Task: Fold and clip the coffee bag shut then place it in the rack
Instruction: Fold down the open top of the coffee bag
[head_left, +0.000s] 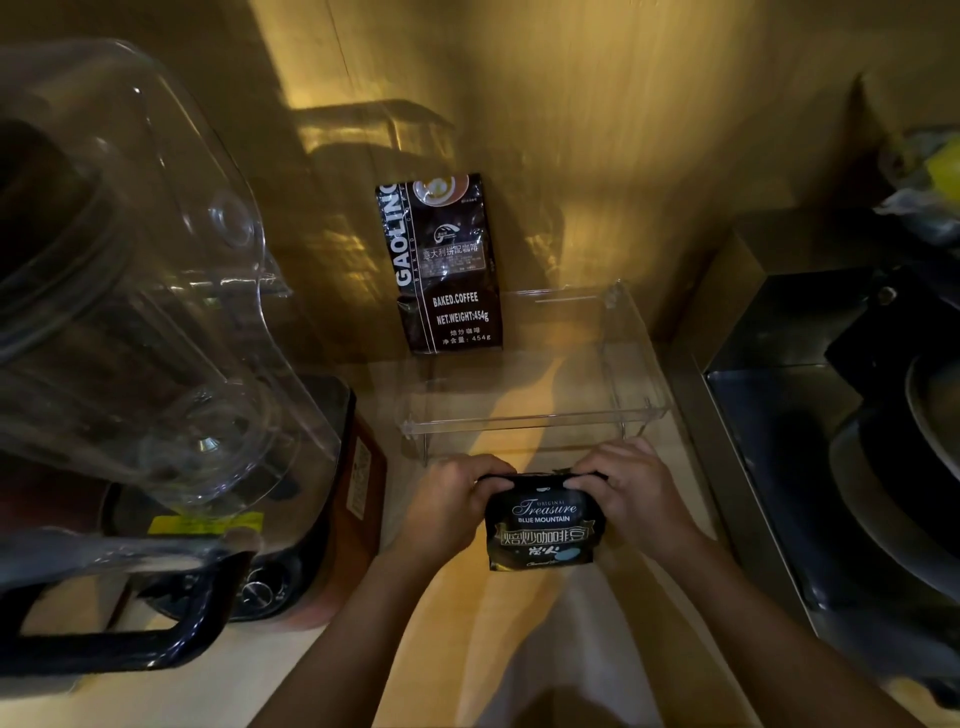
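1. The coffee bag (545, 525) is standing on the wooden surface (519, 623), just in front of the clear rack (530, 410); its label is facing the camera.
2. The left hand (452, 499) is gripping the bag's top left corner, fingers clamped on the folded edge; the right hand (628, 493) is pinching the top right corner likewise.
3. A second coffee bag (444, 265) is leaning against the wall behind the rack; a clear blender jug (135, 291) is sitting to the rack's left.
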